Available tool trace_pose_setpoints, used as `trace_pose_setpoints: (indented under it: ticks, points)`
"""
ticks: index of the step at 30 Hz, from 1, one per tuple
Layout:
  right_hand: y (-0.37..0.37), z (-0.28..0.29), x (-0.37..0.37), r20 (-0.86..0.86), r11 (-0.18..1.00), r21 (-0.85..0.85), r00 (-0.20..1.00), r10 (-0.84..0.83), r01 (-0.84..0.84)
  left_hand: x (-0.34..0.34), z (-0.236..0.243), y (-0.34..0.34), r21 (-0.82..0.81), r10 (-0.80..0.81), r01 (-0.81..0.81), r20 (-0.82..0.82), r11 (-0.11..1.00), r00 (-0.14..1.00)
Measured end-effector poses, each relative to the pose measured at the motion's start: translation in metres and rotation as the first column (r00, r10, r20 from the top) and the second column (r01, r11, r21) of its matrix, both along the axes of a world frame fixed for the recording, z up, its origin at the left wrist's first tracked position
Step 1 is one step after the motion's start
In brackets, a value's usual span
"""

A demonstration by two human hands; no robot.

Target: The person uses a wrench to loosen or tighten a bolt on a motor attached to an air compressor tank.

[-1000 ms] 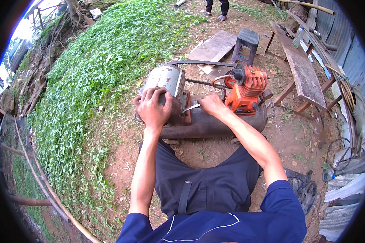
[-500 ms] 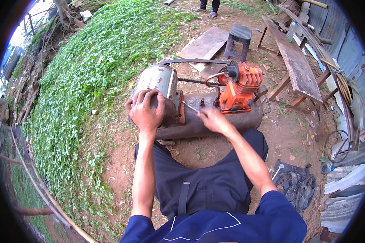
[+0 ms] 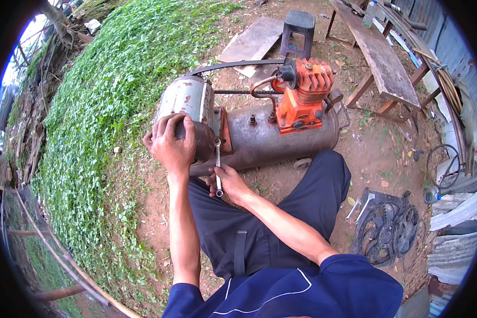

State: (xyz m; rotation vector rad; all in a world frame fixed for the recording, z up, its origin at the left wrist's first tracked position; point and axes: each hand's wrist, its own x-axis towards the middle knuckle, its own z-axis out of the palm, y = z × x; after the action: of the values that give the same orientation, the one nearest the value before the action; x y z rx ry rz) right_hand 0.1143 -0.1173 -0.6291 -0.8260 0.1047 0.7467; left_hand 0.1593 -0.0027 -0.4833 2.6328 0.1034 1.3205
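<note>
A grey electric motor (image 3: 184, 98) with a dark end cover sits on the left part of a brown compressor tank (image 3: 281, 139). My left hand (image 3: 172, 142) is curled over the motor's near end, its thumb apart from the fingers. My right hand (image 3: 231, 183) grips a silver combination wrench (image 3: 218, 168) near its lower end. The wrench stands almost upright in the picture, its upper end at the orange motor bracket (image 3: 225, 135); the fastener there is too small to make out. To the right, an orange pump (image 3: 305, 103) is linked to the motor by a black belt (image 3: 238, 64).
Two wrenches and a black spoked wheel-like part (image 3: 388, 228) lie on the dirt at the right. Beyond the tank are a board (image 3: 252, 42) and a dark stool (image 3: 298, 32). A wooden bench (image 3: 379, 63) runs along the metal sheeting; green plants (image 3: 100, 106) cover the left.
My right hand has swung left and towards me, turning the wrench from slanting right to nearly upright. My left hand stays on the motor. The whole view has shifted slightly.
</note>
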Motion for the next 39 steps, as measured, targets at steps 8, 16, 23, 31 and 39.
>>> trace_pose_setpoints:
  ticks: [8,16,23,31,39]
  points:
    - [0.034,0.006,0.000,-0.109,0.995,0.070,0.992,-0.063,0.071,-0.001,-0.001,0.002,0.002,-0.002,0.002,-0.010,1.000,1.000]
    - [0.046,0.003,-0.004,-0.046,0.981,-0.012,0.979,-0.196,0.196,0.000,0.000,0.002,0.008,0.002,-0.001,-0.020,1.000,1.000]
    - [0.023,0.019,-0.002,-0.157,0.981,-0.097,0.971,-0.180,0.166,0.000,-0.001,0.001,-0.010,-0.006,0.006,-0.013,1.000,1.000]
    - [0.005,0.025,0.010,-0.157,0.974,-0.218,0.983,-0.095,0.060,0.001,-0.001,0.000,-0.003,-0.002,0.002,0.003,1.000,1.000]
    - [-0.020,0.020,0.028,-0.135,0.977,-0.179,0.987,0.090,-0.114,0.000,-0.001,0.000,-0.017,-0.009,0.009,0.008,1.000,1.000]
